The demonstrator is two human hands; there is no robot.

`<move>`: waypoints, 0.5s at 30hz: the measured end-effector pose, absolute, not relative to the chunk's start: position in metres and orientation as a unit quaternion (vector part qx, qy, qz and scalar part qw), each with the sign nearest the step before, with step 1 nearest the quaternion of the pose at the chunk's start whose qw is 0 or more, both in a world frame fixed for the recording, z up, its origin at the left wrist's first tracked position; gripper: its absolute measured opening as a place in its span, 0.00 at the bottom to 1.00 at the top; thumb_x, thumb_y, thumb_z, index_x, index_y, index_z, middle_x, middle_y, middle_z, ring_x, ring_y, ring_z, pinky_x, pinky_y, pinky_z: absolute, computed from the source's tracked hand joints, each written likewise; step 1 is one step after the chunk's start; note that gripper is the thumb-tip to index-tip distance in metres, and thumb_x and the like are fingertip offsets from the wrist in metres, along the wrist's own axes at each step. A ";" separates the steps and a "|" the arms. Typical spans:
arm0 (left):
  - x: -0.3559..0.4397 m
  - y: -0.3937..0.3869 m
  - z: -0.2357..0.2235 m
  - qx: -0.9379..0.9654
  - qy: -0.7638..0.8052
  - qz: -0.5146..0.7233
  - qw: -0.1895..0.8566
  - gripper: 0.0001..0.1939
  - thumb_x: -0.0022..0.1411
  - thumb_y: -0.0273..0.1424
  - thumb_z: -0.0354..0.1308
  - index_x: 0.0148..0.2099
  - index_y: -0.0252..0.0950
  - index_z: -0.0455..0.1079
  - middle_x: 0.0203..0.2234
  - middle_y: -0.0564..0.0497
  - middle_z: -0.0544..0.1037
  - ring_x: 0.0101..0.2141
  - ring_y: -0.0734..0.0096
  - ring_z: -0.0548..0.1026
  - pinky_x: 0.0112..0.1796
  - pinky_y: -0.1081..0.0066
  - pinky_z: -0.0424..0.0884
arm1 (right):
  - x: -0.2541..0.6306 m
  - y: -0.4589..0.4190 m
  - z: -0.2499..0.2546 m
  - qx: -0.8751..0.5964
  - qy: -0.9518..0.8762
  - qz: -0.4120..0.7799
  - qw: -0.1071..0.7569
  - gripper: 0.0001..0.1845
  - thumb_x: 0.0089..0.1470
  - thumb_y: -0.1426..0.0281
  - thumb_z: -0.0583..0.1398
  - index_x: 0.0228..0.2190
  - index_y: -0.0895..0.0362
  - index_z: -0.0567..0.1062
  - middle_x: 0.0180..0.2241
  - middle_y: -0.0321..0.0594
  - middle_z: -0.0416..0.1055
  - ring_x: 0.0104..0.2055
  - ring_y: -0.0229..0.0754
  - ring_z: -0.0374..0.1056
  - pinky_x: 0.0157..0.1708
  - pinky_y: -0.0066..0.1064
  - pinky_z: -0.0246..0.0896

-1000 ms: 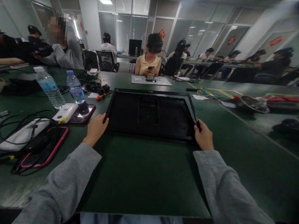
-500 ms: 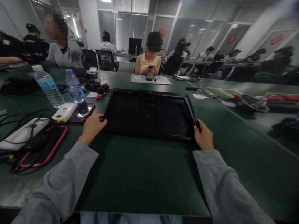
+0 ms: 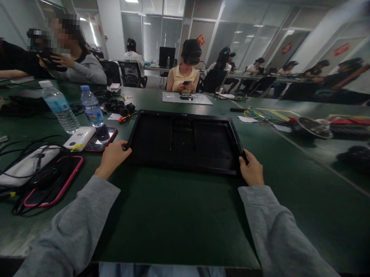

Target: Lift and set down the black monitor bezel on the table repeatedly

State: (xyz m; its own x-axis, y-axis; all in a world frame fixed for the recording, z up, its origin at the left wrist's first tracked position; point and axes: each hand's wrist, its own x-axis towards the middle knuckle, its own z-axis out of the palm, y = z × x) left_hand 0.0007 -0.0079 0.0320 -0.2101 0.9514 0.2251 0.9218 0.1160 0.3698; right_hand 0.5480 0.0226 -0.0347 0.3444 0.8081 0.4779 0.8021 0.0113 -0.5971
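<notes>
A black monitor casing (image 3: 153, 140) lies on the green table in front of me, its hollow inside facing up, with a rectangular recess at its middle. On its left edge my left hand (image 3: 112, 157) is closed, thumb at the rim. My right hand (image 3: 253, 168) grips the opposite edge the same way. The fingers under the casing are hidden on both sides. Both forearms, in grey sleeves, reach forward over the table.
Left of me are two water bottles (image 3: 61, 108), a white power bank (image 3: 80, 138), phones (image 3: 102, 139) and tangled black cables (image 3: 20, 153). A metal bowl (image 3: 312, 128) and coloured wires (image 3: 260, 113) lie to the right. Across the table a person (image 3: 185, 76) holds a phone.
The casing and both my hands stay almost in place. At the far left, a person has lowered an arm and now holds a dark headset-like object. Someone in a light top appears at far right.
</notes>
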 end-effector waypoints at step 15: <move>-0.010 0.001 0.018 0.627 0.727 0.259 0.111 0.23 0.61 0.38 0.61 0.55 0.33 0.75 0.48 0.41 0.82 0.48 0.59 0.80 0.51 0.65 0.73 | 0.547 0.024 -0.035 -0.705 -0.570 0.028 0.421 0.28 0.56 0.66 0.58 0.58 0.58 0.73 0.51 0.53 0.77 0.55 0.56 0.73 0.59 0.50 0.65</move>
State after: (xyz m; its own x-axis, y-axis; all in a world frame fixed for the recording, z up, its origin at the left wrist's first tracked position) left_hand -0.0096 0.0009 0.0181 -0.1904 0.9679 0.1641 0.8529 0.0803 0.5158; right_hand 0.5469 0.0239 -0.0347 0.3490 0.8277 0.4395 0.7797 0.0037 -0.6261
